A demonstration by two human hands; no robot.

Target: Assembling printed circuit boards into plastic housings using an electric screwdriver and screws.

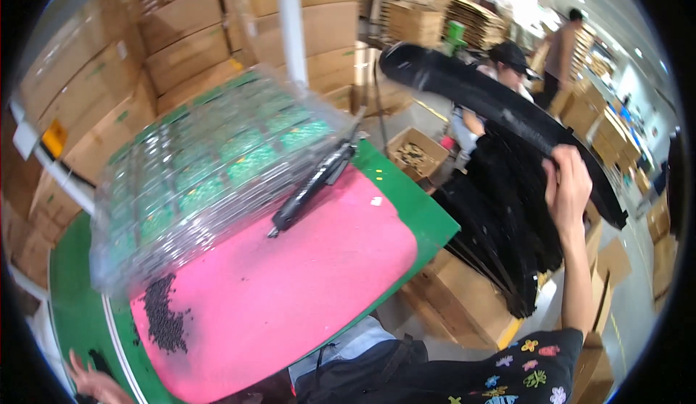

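Note:
My right hand point(569, 179) is raised at the right, its fingers closed round the edge of a long, curved black plastic panel point(493, 96). Below that panel, several similar black panels point(500, 215) lie stacked over a cardboard box point(464, 299). At the lower left my left hand point(98, 384) has its fingers apart and holds nothing I can see. Small black pieces, perhaps screws point(167, 317), lie in a heap on the pink mat point(304, 281), nearest to that hand. A black power screwdriver point(315, 186) rests at the mat's far edge.
Stacked clear plastic trays point(217, 165) with green circuit boards cover the far part of the green table point(428, 212). A white post point(293, 27) rises behind them. Cartons point(185, 67) are piled beyond. A person in a black cap point(511, 60) is behind the panels; another point(562, 52) stands farther back.

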